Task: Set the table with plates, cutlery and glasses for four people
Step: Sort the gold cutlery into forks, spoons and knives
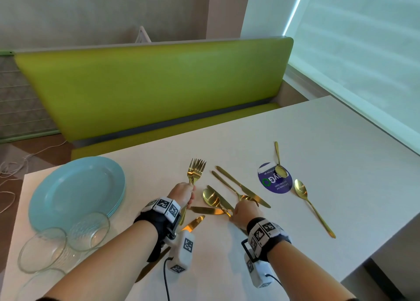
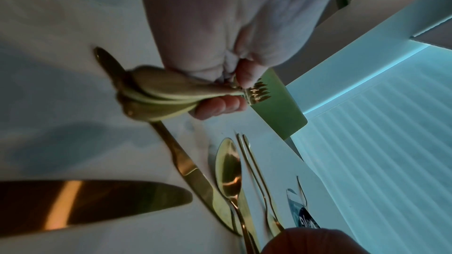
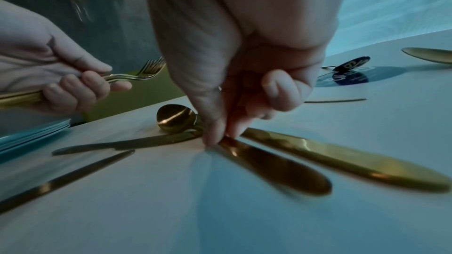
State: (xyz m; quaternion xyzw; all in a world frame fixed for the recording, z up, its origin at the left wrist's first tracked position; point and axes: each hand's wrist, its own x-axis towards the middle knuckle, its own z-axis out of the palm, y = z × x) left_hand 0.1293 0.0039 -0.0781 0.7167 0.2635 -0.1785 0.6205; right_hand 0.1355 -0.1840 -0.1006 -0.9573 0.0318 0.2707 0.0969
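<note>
Forks [image 1: 196, 171] bunched in left hand [image 1: 183, 195] | right hand [image 1: 243, 214] pinching spoon [image 1: 213, 199] | loose spoons: two

A bunch of gold forks [image 1: 195, 173] is gripped by the left hand [image 1: 183, 195], tines raised. A spoon handle [image 1: 223, 209] among crossed gold knives [image 1: 242, 187] is pinched by the right hand [image 1: 244, 214] near the middle of the white worktop [image 1: 318, 130]. Stacked blue plates [image 1: 75, 191] and clear glasses [image 1: 66, 244] are seen at the left edge.

Left hand [image 1: 183, 193] fist-curled; right hand [image 1: 244, 213] pinching downward with fingers [image 3: 215, 132].
</note>
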